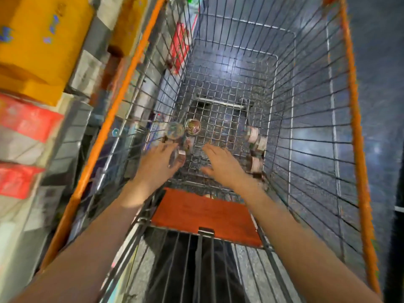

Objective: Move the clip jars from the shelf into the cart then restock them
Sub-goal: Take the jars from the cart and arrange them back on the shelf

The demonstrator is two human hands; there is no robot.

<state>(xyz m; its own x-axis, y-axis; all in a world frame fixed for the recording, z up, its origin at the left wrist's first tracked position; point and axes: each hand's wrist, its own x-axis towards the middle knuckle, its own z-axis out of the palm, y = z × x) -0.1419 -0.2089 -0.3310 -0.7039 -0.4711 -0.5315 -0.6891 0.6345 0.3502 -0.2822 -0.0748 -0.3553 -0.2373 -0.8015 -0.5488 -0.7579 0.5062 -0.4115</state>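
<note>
Shelving: runs down the left edge [32,132], blurred, stacked with yellow boxes [39,40] above and red-and-white packs [26,125] below.
Shopping cart: wire basket [306,149] of thin grey metal rods, grid floor, top rim clad in orange plastic; a dark speckled floor [376,84] shows through the mesh.
Child-seat flap: flat orange-red plastic panel [205,217] at the near end of the cart, with a small metal clip on its front edge.
Cart contents, left: two round clear clip jars [175,130] seen top-on, touching each other, multicoloured contents glinting inside; another clear jar [179,157] lies just below them against the left hand.
Cart contents, right: a column of three small jars [254,147] on their sides along the right wall, pale pinkish lids facing outward; well apart from the left group.
Left hand: [158,159] reaching down into the basket, fingers spread and fairly straight, fingertips at the clear jar; motion blur hides whether any finger curls round it.
Right hand: [222,164] over the grid floor between the two jar groups, fingers extended, thumb out, holding nothing.
</note>
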